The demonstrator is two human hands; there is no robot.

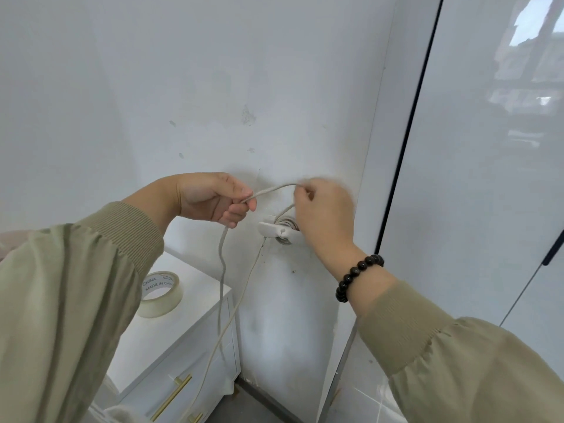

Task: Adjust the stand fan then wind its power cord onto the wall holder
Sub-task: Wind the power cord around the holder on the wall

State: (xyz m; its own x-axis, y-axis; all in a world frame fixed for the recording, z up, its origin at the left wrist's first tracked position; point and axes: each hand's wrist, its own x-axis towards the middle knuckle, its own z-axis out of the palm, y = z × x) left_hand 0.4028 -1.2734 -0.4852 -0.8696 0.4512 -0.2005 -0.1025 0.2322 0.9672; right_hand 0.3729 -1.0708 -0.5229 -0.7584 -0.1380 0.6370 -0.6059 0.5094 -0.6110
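- Here, the left hand (213, 198) is pinching the grey cord (222, 270), which is hanging down past a white cabinet (171, 328).
- The right hand (323, 212), blurred, is gripping the cord's loop just above the white holder (271, 228) on the wall (183, 87).
- Coils are sitting wound on the holder.
- A tape roll (160, 294) is lying on the cabinet.

Head camera looks forward and down, close on the white wall (213, 87); both sleeves fill the lower corners.
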